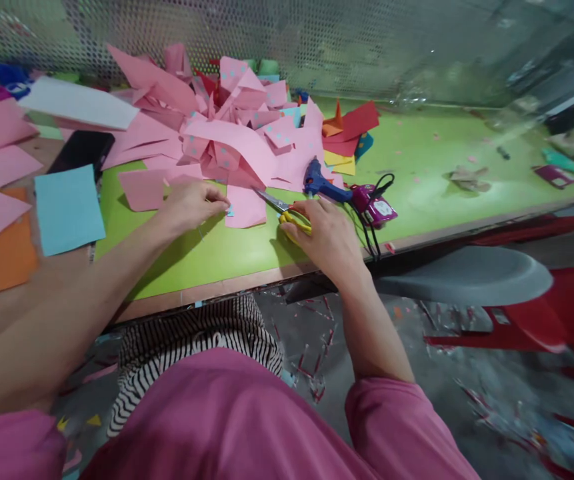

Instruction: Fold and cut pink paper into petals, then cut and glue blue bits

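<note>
My right hand (327,230) is closed round the yellow handles of a pair of scissors (287,210), whose metal blades point left and away from me. With its fingers pinched together, my left hand (194,203) is at the left edge of a pink paper piece (247,205). A small light-blue paper scrap (230,211) shows right at those fingertips. Just beyond both hands rises a loose heap of folded pink papers (237,143), several with light-blue spots. The scissor tips reach the far right part of the pink piece.
A blue glue gun (324,183) and a purple box (374,205) with a black cord lie right of the scissors. Left are a light-blue paper sheet (69,210), a black phone (81,152) and orange paper (4,257). A grey-and-red chair (471,277) stands by the table edge.
</note>
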A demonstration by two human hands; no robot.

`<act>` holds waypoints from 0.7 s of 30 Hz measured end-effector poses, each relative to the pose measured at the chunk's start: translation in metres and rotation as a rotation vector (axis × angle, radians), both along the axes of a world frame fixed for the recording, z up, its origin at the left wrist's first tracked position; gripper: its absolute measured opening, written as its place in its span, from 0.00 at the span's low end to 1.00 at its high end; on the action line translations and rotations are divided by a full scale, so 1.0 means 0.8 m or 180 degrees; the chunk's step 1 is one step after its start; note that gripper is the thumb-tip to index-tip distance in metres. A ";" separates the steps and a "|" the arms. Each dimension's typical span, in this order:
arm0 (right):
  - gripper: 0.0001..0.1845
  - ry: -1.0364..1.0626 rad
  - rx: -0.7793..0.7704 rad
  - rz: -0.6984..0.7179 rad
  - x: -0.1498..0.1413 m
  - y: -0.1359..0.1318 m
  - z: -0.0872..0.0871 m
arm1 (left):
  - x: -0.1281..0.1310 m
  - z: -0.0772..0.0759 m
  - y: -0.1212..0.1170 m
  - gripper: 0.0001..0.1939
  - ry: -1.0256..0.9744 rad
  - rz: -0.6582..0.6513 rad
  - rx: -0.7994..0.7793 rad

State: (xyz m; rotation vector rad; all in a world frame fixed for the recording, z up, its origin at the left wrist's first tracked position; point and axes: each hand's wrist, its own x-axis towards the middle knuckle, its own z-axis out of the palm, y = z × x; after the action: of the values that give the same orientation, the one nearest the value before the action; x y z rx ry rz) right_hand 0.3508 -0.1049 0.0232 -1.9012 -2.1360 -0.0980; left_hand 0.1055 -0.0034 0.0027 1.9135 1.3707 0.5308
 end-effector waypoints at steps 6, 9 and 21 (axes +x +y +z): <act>0.12 0.0449 -0.0004 0.0134 -0.040 0.009 0.013 | -0.001 0.011 0.000 0.13 -0.0088 0.0105 0.0001; 0.10 0.0688 -0.0155 0.0215 -0.057 0.024 0.014 | -0.006 0.021 -0.001 0.12 -0.0282 0.0100 -0.0018; 0.07 0.0757 -0.0423 0.0597 -0.087 0.076 0.016 | -0.096 0.043 -0.017 0.11 -0.0749 0.0901 0.0314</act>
State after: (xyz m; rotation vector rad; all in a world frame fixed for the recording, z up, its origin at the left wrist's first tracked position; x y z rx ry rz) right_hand 0.2813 -0.0444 0.0363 -1.6720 -2.1875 0.2998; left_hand 0.0290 -0.0169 0.0369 1.6769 1.4882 0.9461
